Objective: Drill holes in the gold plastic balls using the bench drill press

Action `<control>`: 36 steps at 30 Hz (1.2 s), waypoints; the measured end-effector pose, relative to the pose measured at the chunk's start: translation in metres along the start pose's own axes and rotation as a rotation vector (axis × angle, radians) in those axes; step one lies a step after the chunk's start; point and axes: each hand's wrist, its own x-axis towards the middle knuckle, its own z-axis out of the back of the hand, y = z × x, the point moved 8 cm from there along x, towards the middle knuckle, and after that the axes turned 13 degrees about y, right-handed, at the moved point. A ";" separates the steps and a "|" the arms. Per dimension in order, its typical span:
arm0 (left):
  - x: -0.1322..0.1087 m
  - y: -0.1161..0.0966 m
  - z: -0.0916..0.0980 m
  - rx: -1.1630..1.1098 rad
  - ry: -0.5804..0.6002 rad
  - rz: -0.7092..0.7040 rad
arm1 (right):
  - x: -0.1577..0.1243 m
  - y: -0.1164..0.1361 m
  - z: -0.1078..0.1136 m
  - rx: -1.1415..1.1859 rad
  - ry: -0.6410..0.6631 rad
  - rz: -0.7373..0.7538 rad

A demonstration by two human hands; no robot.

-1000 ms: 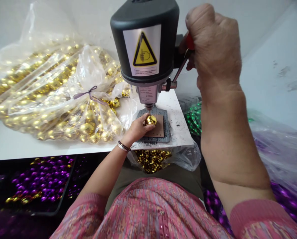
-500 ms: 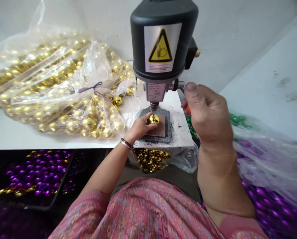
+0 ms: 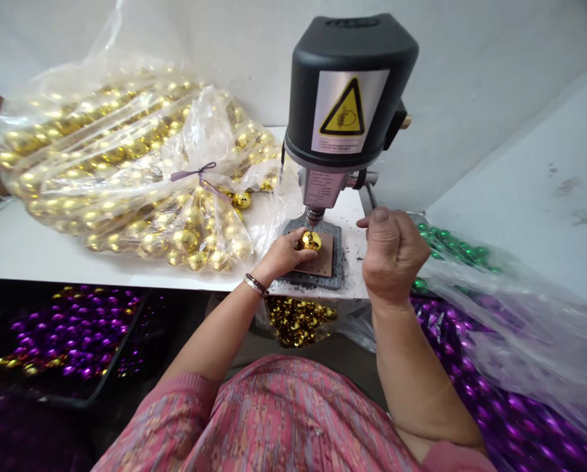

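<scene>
A black drill press with a yellow warning label stands over the white table. Its bit meets the top of a gold ball on a brown board above the grey base. My left hand pinches the ball from the left with thumb and fingers. To the right of the base, my right hand is closed around the end of the press lever; its grip is mostly hidden by the fingers.
A clear bag of gold beads covers the table's left part. Gold beads hang below the front edge. Purple beads lie lower left, more purple beads lower right, green beads behind. Dark shavings surround the base.
My right hand has come down and away from the camera with the lever. The view has shifted, so the press appears lower and further right. My left hand still holds the gold ball.
</scene>
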 end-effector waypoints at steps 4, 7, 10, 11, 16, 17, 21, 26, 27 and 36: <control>-0.001 0.000 0.000 -0.005 -0.021 -0.025 | -0.003 -0.005 -0.001 -0.002 -0.025 0.027; -0.001 0.000 -0.001 -0.049 -0.016 -0.044 | -0.007 -0.015 -0.004 -0.002 -0.028 0.034; -0.001 0.000 -0.002 -0.082 -0.004 -0.066 | -0.013 -0.029 -0.011 -0.004 -0.007 0.054; -0.001 0.001 -0.002 -0.084 -0.002 -0.070 | -0.015 -0.032 -0.013 -0.004 0.001 0.063; 0.000 0.001 -0.003 -0.053 -0.005 -0.070 | -0.008 -0.019 -0.008 -0.001 0.004 0.063; 0.000 0.000 -0.004 -0.049 -0.005 -0.066 | -0.001 -0.010 -0.003 -0.004 0.005 0.052; -0.009 -0.003 0.000 -0.039 -0.068 -0.018 | 0.036 0.017 0.010 0.063 0.053 -0.053; -0.041 -0.004 -0.001 0.038 0.078 -0.067 | 0.058 0.012 0.013 0.183 0.056 -0.144; -0.050 -0.004 -0.007 0.052 0.191 -0.106 | 0.058 0.010 0.013 0.189 0.049 -0.139; -0.045 0.023 0.058 0.162 0.173 -0.039 | 0.044 0.013 0.014 0.181 0.007 -0.183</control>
